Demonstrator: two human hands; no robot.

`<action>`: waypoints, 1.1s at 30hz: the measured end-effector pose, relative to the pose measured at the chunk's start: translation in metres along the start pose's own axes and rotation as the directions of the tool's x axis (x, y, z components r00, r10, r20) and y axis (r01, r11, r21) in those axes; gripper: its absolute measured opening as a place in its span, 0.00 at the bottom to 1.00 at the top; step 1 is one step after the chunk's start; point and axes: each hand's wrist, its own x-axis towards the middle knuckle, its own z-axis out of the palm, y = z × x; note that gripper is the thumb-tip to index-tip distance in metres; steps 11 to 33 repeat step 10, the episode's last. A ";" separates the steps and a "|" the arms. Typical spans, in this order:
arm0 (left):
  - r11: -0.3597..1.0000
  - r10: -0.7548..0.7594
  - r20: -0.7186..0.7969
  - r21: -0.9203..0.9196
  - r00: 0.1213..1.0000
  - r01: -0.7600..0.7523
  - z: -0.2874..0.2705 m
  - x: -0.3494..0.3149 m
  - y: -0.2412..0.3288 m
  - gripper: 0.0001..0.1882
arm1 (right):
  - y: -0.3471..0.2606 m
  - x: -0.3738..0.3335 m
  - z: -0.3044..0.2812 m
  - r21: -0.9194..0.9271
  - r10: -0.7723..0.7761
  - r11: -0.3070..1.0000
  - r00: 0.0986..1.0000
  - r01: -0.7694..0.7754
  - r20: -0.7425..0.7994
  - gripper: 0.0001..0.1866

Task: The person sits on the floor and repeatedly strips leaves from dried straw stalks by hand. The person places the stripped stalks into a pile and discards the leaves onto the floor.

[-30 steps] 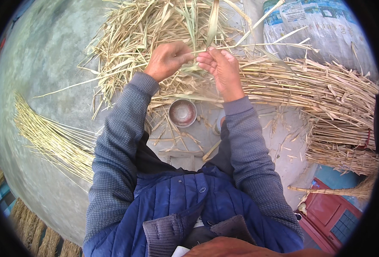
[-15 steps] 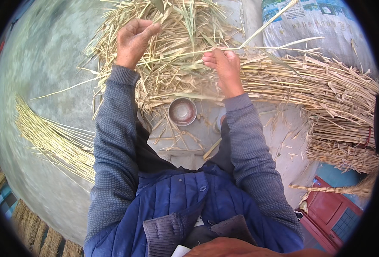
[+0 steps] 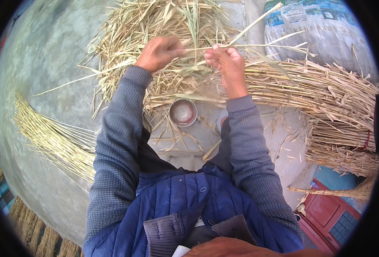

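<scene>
A thin dry stalk (image 3: pixel 258 45) with long pale leaves lies across both of my hands, reaching out to the right. My left hand (image 3: pixel 160 53) is closed, pinching the stalk's left end. A short way to the right, my right hand (image 3: pixel 229 67) grips the same stalk between thumb and fingers. Beneath and beyond both hands spreads a loose heap of dry leaves and husks (image 3: pixel 123 38). Nearer to me, a small round metal bowl (image 3: pixel 183 113) stands on the floor between my legs; its inside looks reddish and worn.
A thick bundle of leafy stalks (image 3: pixel 309 83) lies at the right, below a white and blue sack (image 3: pixel 322 38). Bare, paler stalks (image 3: pixel 52 137) lie at the left on the concrete floor (image 3: pixel 39 55). A red panelled door (image 3: pixel 326 210) shows at lower right, and several straw bundles (image 3: pixel 26 220) at lower left.
My left hand has come down and rightward, closer to my right hand, and has closed on the stalk's end. The right hand has shifted slightly right with the stalk.
</scene>
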 end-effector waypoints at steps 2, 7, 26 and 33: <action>0.998 -0.056 0.025 -0.020 0.998 0.056 -0.012 -0.002 -0.006 0.11 | -0.009 0.002 -0.009 0.005 -0.047 0.999 0.998 0.047 -0.051 0.15; 0.975 -0.157 0.126 -0.136 0.980 0.174 -0.018 -0.008 -0.012 0.13 | -0.009 0.000 -0.013 0.082 -0.034 0.996 0.999 0.032 0.017 0.16; 0.951 -0.141 0.187 -0.249 0.972 0.186 0.013 0.001 0.001 0.17 | -0.002 -0.002 -0.007 0.092 -0.058 0.994 0.995 0.051 0.077 0.17; 0.951 -0.141 0.187 -0.249 0.972 0.186 0.013 0.001 0.001 0.17 | -0.002 -0.002 -0.007 0.092 -0.058 0.994 0.995 0.051 0.077 0.17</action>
